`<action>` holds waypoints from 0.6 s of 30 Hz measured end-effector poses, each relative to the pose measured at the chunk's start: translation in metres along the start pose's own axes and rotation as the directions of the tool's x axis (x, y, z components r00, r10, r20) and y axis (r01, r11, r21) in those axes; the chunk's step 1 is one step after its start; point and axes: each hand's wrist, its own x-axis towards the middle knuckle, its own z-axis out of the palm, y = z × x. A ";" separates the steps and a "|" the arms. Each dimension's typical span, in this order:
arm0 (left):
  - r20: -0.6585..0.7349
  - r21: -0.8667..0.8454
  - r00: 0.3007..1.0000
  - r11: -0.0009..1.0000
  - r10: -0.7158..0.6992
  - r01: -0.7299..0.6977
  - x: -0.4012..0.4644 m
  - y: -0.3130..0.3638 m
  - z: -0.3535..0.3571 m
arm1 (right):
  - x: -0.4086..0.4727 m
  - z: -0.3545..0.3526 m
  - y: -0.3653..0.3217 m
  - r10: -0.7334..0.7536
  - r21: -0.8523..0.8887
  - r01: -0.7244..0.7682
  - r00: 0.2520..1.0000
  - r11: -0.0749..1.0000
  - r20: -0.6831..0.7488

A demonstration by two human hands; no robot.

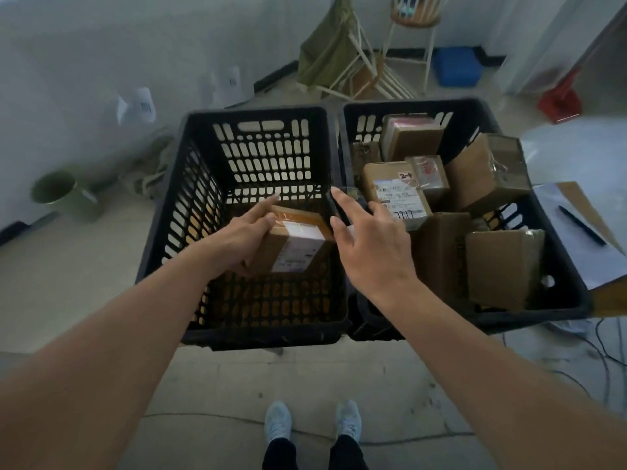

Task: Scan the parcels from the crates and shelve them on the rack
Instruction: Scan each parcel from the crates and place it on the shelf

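Two black slotted crates stand side by side in front of me. Over the left crate [203,184], my left hand [244,235] grips a small cardboard parcel [295,242] from its left side, white label facing up. My right hand [369,245] hovers above the wall shared by the two crates, just right of the parcel. It holds a dark flat scanner [336,206] between thumb and fingers, and the scanner is hard to tell from the crate wall behind it. The right crate [549,310] holds several brown parcels, one with a white label [400,198].
A clipboard with paper and a pen [582,225] lies right of the crates. A green bucket [64,195] lies on the floor at left. Chairs [359,62], a blue bin [458,66] and a red dustpan [559,103] stand behind. Cables run across the floor near my feet.
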 end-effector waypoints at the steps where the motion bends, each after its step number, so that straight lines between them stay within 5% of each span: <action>1: 0.015 -0.009 1.000 1.000 -0.009 0.009 0.000 -0.002 -0.001 | 0.001 0.000 0.001 0.000 0.001 0.000 1.000 1.000 -0.002; 8: 0.132 -0.076 0.991 0.997 -0.020 0.030 0.002 -0.016 -0.005 | 0.000 0.001 0.004 -0.007 0.007 0.007 1.000 1.000 0.018; 18: -0.190 0.070 0.977 0.994 0.100 -0.088 -0.019 0.010 -0.031 | 0.005 -0.011 -0.013 -0.076 0.200 0.037 0.979 0.979 0.190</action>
